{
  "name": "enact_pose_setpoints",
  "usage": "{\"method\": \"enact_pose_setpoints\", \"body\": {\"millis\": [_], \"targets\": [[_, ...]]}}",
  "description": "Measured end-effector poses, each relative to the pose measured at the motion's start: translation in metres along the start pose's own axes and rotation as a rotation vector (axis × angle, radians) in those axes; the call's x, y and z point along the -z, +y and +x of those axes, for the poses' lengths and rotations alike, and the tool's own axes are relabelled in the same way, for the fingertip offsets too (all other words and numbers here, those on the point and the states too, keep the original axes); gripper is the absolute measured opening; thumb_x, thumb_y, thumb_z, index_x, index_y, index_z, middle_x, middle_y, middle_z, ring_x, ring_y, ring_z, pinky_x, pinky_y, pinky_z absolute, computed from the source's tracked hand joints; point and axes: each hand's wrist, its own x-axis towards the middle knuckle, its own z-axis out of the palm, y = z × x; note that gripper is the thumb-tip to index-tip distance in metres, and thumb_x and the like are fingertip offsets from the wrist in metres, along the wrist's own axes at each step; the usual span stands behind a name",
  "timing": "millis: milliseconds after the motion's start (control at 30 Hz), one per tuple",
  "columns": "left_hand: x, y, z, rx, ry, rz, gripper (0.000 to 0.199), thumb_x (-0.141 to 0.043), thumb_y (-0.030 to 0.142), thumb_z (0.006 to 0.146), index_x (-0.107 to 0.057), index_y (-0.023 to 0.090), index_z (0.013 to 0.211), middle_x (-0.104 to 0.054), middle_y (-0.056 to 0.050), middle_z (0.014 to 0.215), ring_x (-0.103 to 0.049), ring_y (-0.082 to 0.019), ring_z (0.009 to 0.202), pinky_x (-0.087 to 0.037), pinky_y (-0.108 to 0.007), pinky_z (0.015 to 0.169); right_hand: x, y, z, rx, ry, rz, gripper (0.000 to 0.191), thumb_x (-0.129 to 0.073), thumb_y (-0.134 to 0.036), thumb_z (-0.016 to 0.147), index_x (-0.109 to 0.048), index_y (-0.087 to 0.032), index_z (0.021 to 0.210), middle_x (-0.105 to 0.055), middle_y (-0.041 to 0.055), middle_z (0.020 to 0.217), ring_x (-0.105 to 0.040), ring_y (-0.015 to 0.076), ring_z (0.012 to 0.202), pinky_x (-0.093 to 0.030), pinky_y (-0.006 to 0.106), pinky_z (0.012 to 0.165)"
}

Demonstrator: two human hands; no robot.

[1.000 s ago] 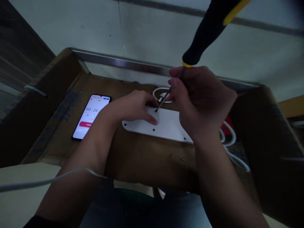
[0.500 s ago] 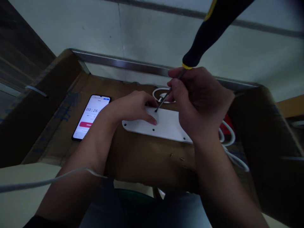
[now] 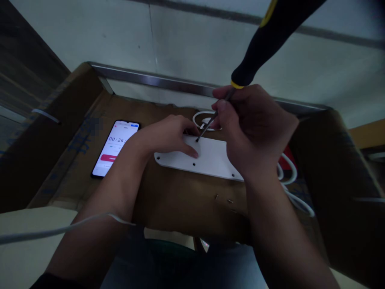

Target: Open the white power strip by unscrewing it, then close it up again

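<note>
A white power strip (image 3: 207, 162) lies with its screw-holed face up on the cardboard. My left hand (image 3: 173, 134) grips its left part, thumb pressed on top and fingers over the far edge. Between the fingertips and thumb of my right hand (image 3: 255, 128) is the shaft of a screwdriver (image 3: 252, 60) with a black and yellow handle. The screwdriver leans up to the right, its tip in a hole near the strip's far edge. My right hand hides the strip's right end. Several small screws (image 3: 229, 201) lie on the cardboard nearer to me.
A phone (image 3: 116, 148) showing a running timer lies left of my left forearm. White cable (image 3: 289, 170) loops on the right beside a red object (image 3: 290, 156), with another loop behind the strip. Cardboard side walls (image 3: 60, 120) and a metal rail (image 3: 156, 79) bound the work surface.
The view has shifted very slightly. Both hands, the screwdriver and the power strip keep nearly the same positions, with the tip still in the same hole.
</note>
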Motion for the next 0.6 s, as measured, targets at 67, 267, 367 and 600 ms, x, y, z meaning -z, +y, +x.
{"method": "enact_pose_setpoints", "body": {"millis": [67,267,367,600], "targets": [[0.0003,0.0000,-0.0001,0.000,-0.001,0.003,0.058,-0.092,0.040,0.070,-0.078,0.018,0.122,-0.079,-0.007,0.122,-0.072,-0.027,0.110,-0.052,-0.038,0.100,0.0011,-0.0021,0.0000,-0.012,-0.012,-0.024,0.008,-0.064,-0.027,0.101,-0.070,-0.027,0.095,-0.076,-0.0006,0.107,-0.066,0.0116,0.071,-0.054,0.034,0.069],[-0.0003,-0.0011,0.0003,-0.008,0.004,0.000,0.055,-0.093,0.040,0.070,-0.079,0.018,0.119,-0.079,-0.007,0.122,-0.072,-0.027,0.110,-0.053,-0.037,0.099,0.0024,-0.0040,0.0007,-0.011,-0.020,-0.038,0.007,-0.065,-0.028,0.100,-0.068,-0.028,0.094,-0.076,-0.0005,0.108,-0.066,0.0127,0.071,-0.055,0.035,0.070],[-0.0004,-0.0005,0.0001,-0.003,0.001,-0.005,0.055,-0.092,0.039,0.070,-0.079,0.018,0.118,-0.079,-0.007,0.121,-0.072,-0.027,0.108,-0.052,-0.038,0.098,0.0019,-0.0056,0.0005,-0.027,-0.012,-0.023,0.010,-0.064,-0.029,0.101,-0.067,-0.028,0.091,-0.076,-0.0011,0.107,-0.065,0.0132,0.070,-0.054,0.036,0.069],[-0.0005,-0.0011,-0.0006,-0.025,0.015,0.017,0.052,-0.090,0.041,0.070,-0.078,0.019,0.116,-0.079,-0.006,0.120,-0.071,-0.026,0.109,-0.051,-0.034,0.094,-0.0001,-0.0076,0.0007,-0.031,0.014,-0.019,0.013,-0.064,-0.034,0.102,-0.064,-0.028,0.090,-0.076,-0.0020,0.108,-0.065,0.0135,0.068,-0.055,0.037,0.067]]}}
